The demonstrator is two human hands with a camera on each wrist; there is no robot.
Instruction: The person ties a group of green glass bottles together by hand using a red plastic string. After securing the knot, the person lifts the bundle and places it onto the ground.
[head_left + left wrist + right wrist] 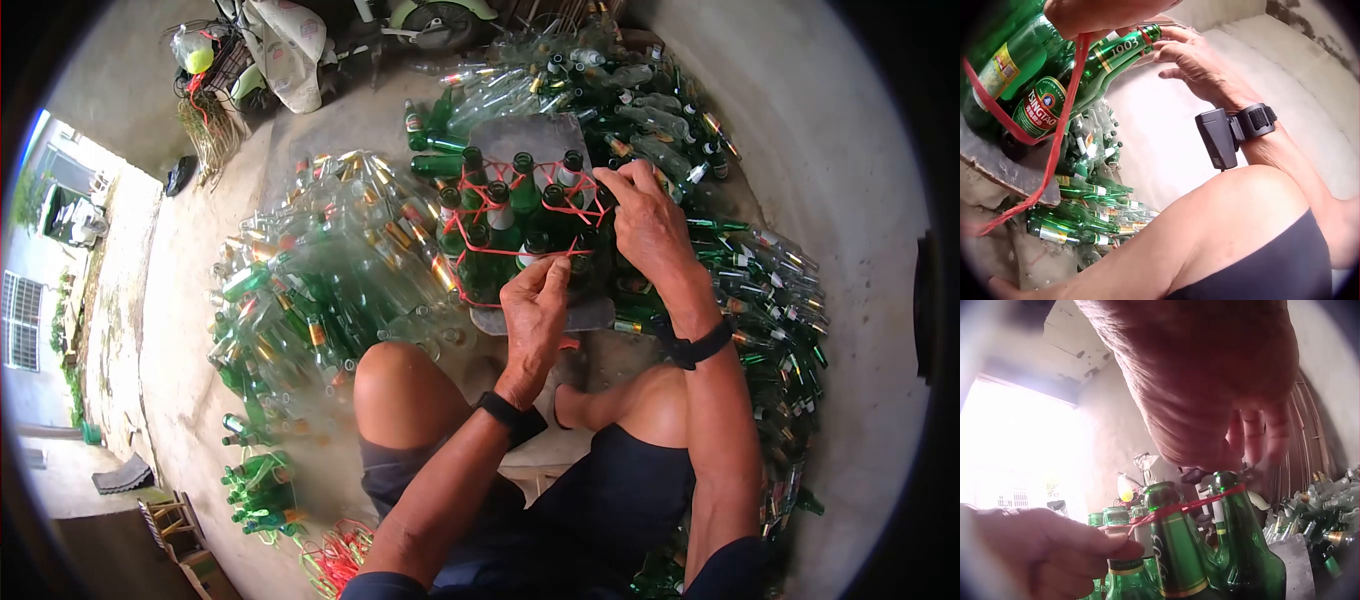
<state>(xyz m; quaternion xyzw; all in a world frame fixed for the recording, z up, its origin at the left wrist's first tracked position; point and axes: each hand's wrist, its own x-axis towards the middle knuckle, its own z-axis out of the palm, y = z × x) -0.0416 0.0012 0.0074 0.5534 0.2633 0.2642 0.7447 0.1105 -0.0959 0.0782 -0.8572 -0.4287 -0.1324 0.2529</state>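
Green beer bottles (500,215) stand upright in a tight block between my knees, on a dark board (545,318). One bottle (1040,106) reads Tsingtao on its label. Red plastic string (520,252) crisscrosses between the necks and runs around the block. My left hand (537,310) pinches this string between thumb and fingertips at the block's near side; a length hangs down past the bottles in the left wrist view. My right hand (650,215) is over the right side, fingers loosely bent, fingertips close to a bottle's mouth (1227,480) that the string passes around.
Loose clear and green bottles (340,260) lie heaped on the left. More bottles (770,290) lie along the right wall (850,180) and at the back. Red and green string (340,555) lies on the floor at lower left, near a bundle of green bottles (262,490). A scooter (440,22) stands behind.
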